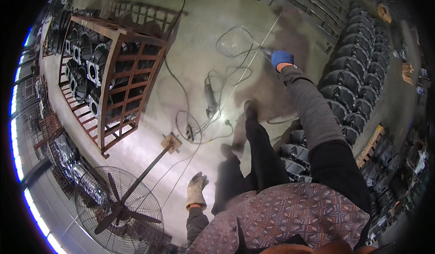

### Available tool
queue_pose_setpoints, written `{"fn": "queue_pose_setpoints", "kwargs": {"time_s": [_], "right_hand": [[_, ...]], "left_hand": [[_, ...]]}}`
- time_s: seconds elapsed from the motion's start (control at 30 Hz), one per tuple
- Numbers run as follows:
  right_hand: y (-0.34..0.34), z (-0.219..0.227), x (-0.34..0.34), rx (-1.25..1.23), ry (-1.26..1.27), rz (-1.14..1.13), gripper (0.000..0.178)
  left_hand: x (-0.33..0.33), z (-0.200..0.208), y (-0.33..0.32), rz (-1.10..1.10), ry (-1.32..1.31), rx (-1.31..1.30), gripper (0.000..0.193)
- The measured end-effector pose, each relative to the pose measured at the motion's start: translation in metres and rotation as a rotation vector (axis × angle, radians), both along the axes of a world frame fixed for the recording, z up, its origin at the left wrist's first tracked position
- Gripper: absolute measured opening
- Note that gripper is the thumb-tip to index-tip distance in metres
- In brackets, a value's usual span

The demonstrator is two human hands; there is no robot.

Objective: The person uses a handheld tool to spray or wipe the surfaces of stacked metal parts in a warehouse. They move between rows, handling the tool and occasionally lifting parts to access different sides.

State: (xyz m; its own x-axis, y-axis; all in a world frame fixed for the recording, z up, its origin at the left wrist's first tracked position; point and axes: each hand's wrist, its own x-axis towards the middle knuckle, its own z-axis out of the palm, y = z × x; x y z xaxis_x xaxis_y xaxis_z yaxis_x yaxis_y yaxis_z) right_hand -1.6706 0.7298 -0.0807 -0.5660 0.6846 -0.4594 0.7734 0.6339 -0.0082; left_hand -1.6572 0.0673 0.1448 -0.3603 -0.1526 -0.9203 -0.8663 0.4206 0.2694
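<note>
Overhead, our right hand [282, 58], in a blue glove, had its grip clenched on a thin rod [253, 59] slanting over the concrete floor [199, 32]; our left hand [196, 191] hung released; the grinder [211, 101] lay untouched mid-floor.

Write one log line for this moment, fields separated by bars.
right hand: blue glove, gripping long thin rod | left hand: tan glove, empty | angle grinder: on floor

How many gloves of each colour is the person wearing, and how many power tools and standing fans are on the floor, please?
Blue glove: 1, on the right hand
Tan glove: 1, on the left hand
Angle grinder lying on the floor: 1
Pedestal fan: 1
Total: 4
</note>
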Motion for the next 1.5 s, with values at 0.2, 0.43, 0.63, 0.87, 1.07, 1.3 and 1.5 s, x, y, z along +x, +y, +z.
{"fn": "queue_pose_setpoints", "kwargs": {"time_s": [0.2,0.43,0.63,0.87,1.07,1.3,1.5], "right_hand": [[0.028,-0.006,0.122,0.003,-0.031,-0.275,0.03],[-0.005,-0.034,0.342,0.06,-0.327,-0.519,0.032],[-0.123,-0.011,0.428,0.007,-0.416,-0.76,0.035],[-0.259,0.011,0.51,0.183,-0.363,-0.635,0.028],[-0.322,0.022,0.485,0.111,-0.409,-0.051,0.027],[-0.41,0.01,0.322,0.044,-0.357,0.594,0.027],[-0.619,0.013,0.177,-0.23,-0.076,0.809,0.03]], "left_hand": [[0.004,-0.03,-0.014,0.03,-0.042,-0.074,0.041],[-0.009,-0.07,-0.054,-0.038,-0.039,-0.058,0.037],[-0.018,-0.121,-0.12,0.006,-0.065,0.088,0.048],[0.002,-0.097,-0.228,-0.216,0.083,0.158,0.036],[0.105,-0.073,-0.391,-0.545,0.415,0.016,0.031],[0.244,-0.039,-0.499,0.265,0.056,-0.09,0.042],[0.39,-0.022,-0.553,-0.038,0.104,-0.2,0.019]]}}
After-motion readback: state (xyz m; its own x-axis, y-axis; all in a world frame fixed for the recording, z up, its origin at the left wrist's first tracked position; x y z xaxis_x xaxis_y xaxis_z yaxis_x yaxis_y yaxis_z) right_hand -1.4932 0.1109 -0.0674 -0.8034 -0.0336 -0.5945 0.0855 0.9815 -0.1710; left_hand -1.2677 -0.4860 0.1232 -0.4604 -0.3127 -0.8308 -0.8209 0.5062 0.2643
